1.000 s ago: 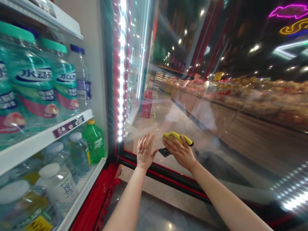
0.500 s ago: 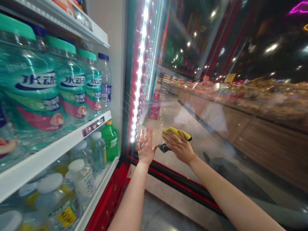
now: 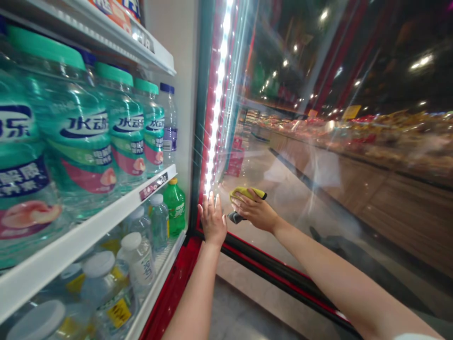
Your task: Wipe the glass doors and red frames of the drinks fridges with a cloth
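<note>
A glass door (image 3: 283, 170) with a red and black frame stands open beside a stocked cooler. Against its lower inner corner, next to the bright light strip (image 3: 215, 104), my left hand (image 3: 213, 223) lies with fingers spread, holding nothing. To the right of it, my right hand (image 3: 255, 210) presses a yellow and grey cloth (image 3: 244, 192) on the glass. The cloth's yellow side shows above the fingers and a grey part hangs below them.
On the left, white shelves (image 3: 88, 224) hold several teal-capped bottles (image 3: 85, 123), with a green bottle (image 3: 175, 208) and white-capped bottles (image 3: 138, 259) below. Through the glass, a long wood-panelled display counter (image 3: 354, 174) runs to the right.
My right hand and the cloth have moved left, nearer my left hand. The cooler shelves and door frame have shifted right in view.
</note>
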`<state>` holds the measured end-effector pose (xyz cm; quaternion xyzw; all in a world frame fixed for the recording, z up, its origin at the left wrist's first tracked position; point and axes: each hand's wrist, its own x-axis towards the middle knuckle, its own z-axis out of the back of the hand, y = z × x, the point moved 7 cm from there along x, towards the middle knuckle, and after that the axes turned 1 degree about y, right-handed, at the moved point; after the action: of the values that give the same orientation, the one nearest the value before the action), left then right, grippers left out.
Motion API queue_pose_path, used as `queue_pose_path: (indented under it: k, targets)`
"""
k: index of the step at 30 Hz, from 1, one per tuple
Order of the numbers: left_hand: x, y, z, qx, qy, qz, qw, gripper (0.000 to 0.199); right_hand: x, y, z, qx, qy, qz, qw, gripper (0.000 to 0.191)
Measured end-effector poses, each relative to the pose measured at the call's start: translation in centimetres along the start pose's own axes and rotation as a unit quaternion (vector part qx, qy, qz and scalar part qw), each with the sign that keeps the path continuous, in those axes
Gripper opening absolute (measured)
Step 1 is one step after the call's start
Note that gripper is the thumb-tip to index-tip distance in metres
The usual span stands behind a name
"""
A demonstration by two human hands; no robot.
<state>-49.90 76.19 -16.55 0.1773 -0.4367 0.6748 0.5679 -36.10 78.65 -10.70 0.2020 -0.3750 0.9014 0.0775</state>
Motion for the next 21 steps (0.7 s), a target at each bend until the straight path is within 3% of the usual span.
queue_pose_path:
  k: [3,6,8,11,14,18,21]
  targets:
    - [-0.1,0.4,0.3,-0.001,0.001,-0.01,1.0,0.076,1.7,-2.1,1.0,-0.005,-0.023,-0.072,0.997,0.044]
    - [-0.1,1.1,0.8,0.005,-0.017,-0.002,1.0,0.067,4.4,-2.4,-0.1,-0.003,-0.04,-0.12,0.992,0.045]
    - [-0.2,1.5,1.0,0.013,-0.025,0.005,1.0,0.064,5.4,-1.2,-1.6,0.002,-0.033,-0.087,0.996,0.041]
    - [-0.3,1.9,1.1,0.02,-0.026,0.009,0.999,0.062,4.8,1.0,-3.2,0.007,-0.006,0.019,1.0,0.032]
    - [-0.5,2.2,1.0,0.017,-0.029,0.007,0.999,0.063,3.4,0.7,-2.5,0.013,0.01,0.065,0.998,0.033]
    - [-1.1,2.7,0.8,0.014,-0.031,0.005,0.999,0.064,4.6,-2.8,0.3,0.0,-0.029,-0.05,0.998,0.042]
    - [-1.7,3.6,0.8,0.012,-0.037,0.017,0.999,0.066,6.8,-3.6,0.2,0.005,-0.045,-0.1,0.994,0.044]
